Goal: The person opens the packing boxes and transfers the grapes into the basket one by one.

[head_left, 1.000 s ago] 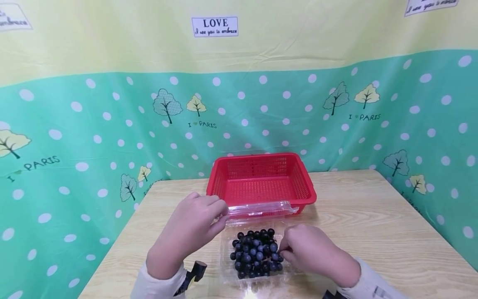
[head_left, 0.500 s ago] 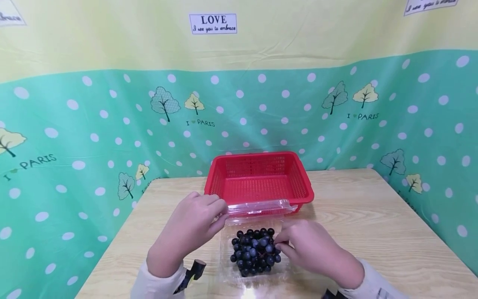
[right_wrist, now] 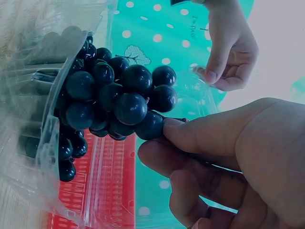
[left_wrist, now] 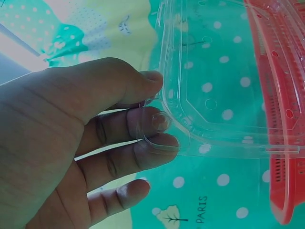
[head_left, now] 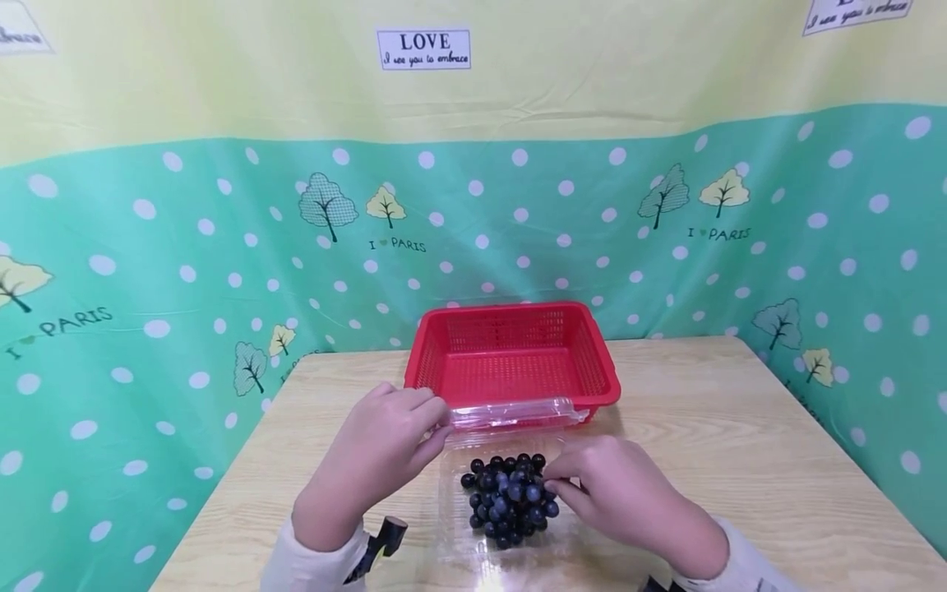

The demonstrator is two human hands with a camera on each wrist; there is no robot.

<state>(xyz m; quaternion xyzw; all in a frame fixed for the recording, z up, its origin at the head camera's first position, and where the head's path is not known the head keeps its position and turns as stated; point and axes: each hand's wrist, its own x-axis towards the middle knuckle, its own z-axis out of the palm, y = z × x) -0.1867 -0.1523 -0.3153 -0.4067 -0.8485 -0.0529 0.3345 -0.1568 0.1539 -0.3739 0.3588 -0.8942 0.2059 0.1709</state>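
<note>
A bunch of dark, round grapes [head_left: 510, 503] is partly inside a clear plastic clamshell box [head_left: 453, 530]. My right hand [head_left: 610, 497] pinches the bunch by its stem between thumb and index finger, as the right wrist view shows. In that view the near grapes [right_wrist: 131, 109] rise above the box rim, while others stay behind its wall. My left hand [head_left: 392, 436] grips a corner of the raised transparent lid [left_wrist: 209, 131] between thumb and fingers. The lid stands tilted up at the far side of the box.
Directly behind the lid sits a red perforated plastic basket [head_left: 510, 374] with nothing inside. All of it rests on a pale wood-grain table [head_left: 688, 411]. A dotted green and yellow cloth [head_left: 473, 205] hangs around the back and sides.
My right hand has shifted a little left and up with the stem. The bunch has drawn together and risen from the box. My left hand stays at the lid.
</note>
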